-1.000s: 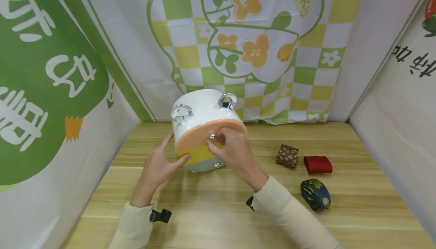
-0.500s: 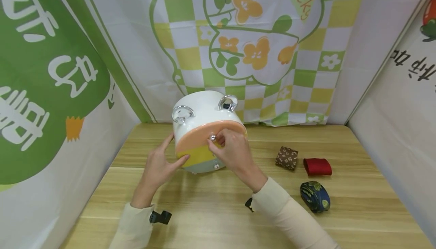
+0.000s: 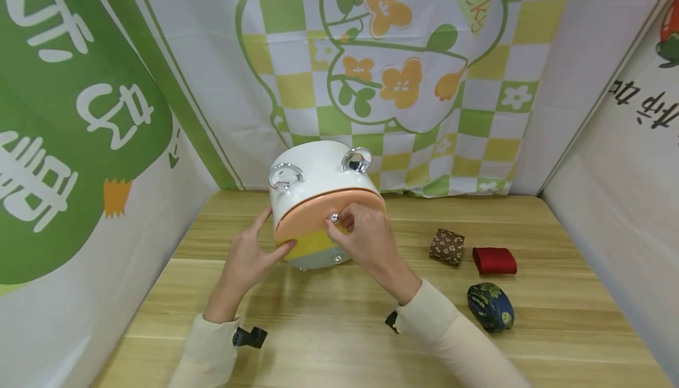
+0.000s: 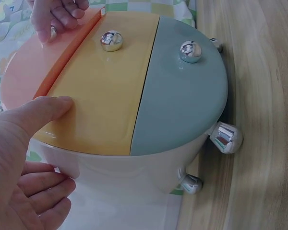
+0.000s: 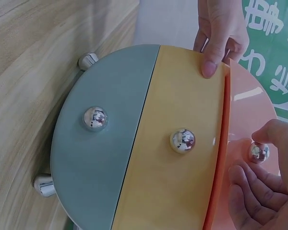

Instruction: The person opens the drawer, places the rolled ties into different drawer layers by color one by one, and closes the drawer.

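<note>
A white drum-shaped drawer box [image 3: 310, 161] has orange, yellow and grey-blue drawer fronts with silver knobs. My right hand [image 3: 366, 234] pinches the silver knob [image 5: 259, 152] of the orange drawer [image 5: 245, 103] between thumb and fingers. That drawer stands slightly proud of the yellow drawer [image 4: 98, 100], its edge showing in both wrist views. Gripping the box from the left, my left hand [image 3: 246, 258] has its thumb on the yellow front and its other fingers along the white side. The grey-blue drawer [image 4: 182, 105] sits flush with the yellow one.
On the wooden table [image 3: 329, 341], to the right, lie a brown flowered cloth roll [image 3: 447, 246], a red cloth roll [image 3: 494, 260] and a navy patterned cloth roll [image 3: 490, 307]. Behind the box hangs a checkered curtain [image 3: 403, 158]. Two chrome rings [image 3: 356, 160] top the box.
The orange drawer has come out a little, and a thin dark gap now shows along its upper edge. My right hand has shifted slightly toward me with the knob. The left hand stays put.
</note>
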{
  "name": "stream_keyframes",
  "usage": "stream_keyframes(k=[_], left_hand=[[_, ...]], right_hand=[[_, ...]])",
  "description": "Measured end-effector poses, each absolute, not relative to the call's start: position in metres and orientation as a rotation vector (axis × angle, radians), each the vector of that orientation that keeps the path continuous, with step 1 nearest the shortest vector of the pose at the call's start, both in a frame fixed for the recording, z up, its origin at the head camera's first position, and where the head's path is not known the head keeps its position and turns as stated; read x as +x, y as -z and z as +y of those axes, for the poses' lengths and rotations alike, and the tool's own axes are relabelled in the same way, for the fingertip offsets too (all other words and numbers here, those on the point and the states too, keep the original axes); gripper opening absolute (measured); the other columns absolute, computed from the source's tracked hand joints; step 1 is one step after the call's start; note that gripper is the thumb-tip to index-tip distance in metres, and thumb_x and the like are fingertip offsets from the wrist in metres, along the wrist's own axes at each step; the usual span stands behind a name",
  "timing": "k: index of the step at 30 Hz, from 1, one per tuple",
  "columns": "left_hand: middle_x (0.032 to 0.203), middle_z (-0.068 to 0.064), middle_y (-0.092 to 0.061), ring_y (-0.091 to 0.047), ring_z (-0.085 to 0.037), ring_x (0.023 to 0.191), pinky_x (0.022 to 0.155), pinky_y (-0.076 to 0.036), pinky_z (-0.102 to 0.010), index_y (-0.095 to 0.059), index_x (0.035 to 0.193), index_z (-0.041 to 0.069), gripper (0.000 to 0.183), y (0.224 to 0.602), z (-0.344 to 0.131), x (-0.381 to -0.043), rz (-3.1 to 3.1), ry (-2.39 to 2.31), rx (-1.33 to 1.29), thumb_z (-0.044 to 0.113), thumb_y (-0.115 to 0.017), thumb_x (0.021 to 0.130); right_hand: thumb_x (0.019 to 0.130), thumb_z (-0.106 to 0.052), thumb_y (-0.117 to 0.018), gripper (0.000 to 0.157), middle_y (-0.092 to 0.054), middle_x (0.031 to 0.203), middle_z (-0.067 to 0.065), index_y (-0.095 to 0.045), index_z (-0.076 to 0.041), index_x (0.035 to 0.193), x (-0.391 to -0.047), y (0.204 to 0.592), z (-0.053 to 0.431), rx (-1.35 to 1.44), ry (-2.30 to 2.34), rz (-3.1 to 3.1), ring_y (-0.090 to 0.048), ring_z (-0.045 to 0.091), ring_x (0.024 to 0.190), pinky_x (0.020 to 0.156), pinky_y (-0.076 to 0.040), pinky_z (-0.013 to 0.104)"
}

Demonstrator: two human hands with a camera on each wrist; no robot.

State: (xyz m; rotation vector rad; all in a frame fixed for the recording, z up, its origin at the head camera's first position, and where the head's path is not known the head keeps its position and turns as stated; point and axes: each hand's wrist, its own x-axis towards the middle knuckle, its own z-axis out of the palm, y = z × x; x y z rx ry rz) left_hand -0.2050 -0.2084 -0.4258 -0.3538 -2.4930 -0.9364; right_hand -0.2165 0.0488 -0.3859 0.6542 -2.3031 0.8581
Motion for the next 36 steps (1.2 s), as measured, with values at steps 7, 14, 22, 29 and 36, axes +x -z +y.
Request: stream_keyframes(k=[7,14,22,29,36], left_hand=[[0.130,-0.032,-0.070,-0.070,-0.038,0.083,0.084,-0.060,-0.053,-0.047,0.157,0.000,0.092,0.425,-0.209,-0.203,-2.518,0.946,-0.340,0.028,-0.093,0.082],[0.151,-0.027,-0.058,-0.063,-0.050,0.131,0.108,-0.053,-0.065,-0.044,0.158,-0.002,0.092,0.423,-0.209,-0.202,-2.565,0.989,-0.321,0.025,-0.091,0.084],[0.156,-0.028,-0.053,-0.059,-0.050,0.136,0.114,-0.047,-0.066,-0.041,0.160,-0.001,0.096,0.423,-0.210,-0.202,-2.583,1.011,-0.314,0.017,-0.093,0.081],[0.145,-0.032,-0.061,-0.073,-0.040,0.086,0.104,-0.055,-0.064,-0.041,0.160,0.001,0.095,0.423,-0.210,-0.202,-2.581,1.015,-0.308,0.017,-0.092,0.081],[0.148,-0.031,-0.058,-0.071,-0.043,0.105,0.111,-0.049,-0.067,-0.042,0.160,0.001,0.092,0.424,-0.211,-0.203,-2.566,1.011,-0.319,0.016,-0.091,0.083]], right_hand=[[0.088,-0.024,-0.084,0.021,-0.076,0.076,0.001,-0.072,-0.008,0.081,-0.208,0.383,0.055,0.660,-0.853,-2.305,-0.072,0.012,0.068,0.065,-0.061,0.027],[0.088,-0.025,-0.084,0.021,-0.076,0.076,-0.001,-0.072,-0.009,0.081,-0.201,0.384,0.060,0.677,-0.821,-2.298,-0.072,0.010,0.068,0.064,-0.060,0.025],[0.088,-0.022,-0.086,0.020,-0.076,0.076,0.000,-0.072,-0.008,0.081,-0.191,0.382,0.062,0.700,-0.845,-2.311,-0.071,0.009,0.066,0.064,-0.059,0.021],[0.087,-0.022,-0.086,0.020,-0.076,0.075,-0.001,-0.072,-0.009,0.080,-0.184,0.381,0.065,0.696,-0.833,-2.296,-0.071,0.008,0.065,0.062,-0.060,0.021],[0.087,-0.023,-0.086,0.020,-0.074,0.074,-0.002,-0.072,-0.011,0.080,-0.177,0.382,0.068,0.700,-0.835,-2.302,-0.069,0.007,0.064,0.061,-0.058,0.020]])
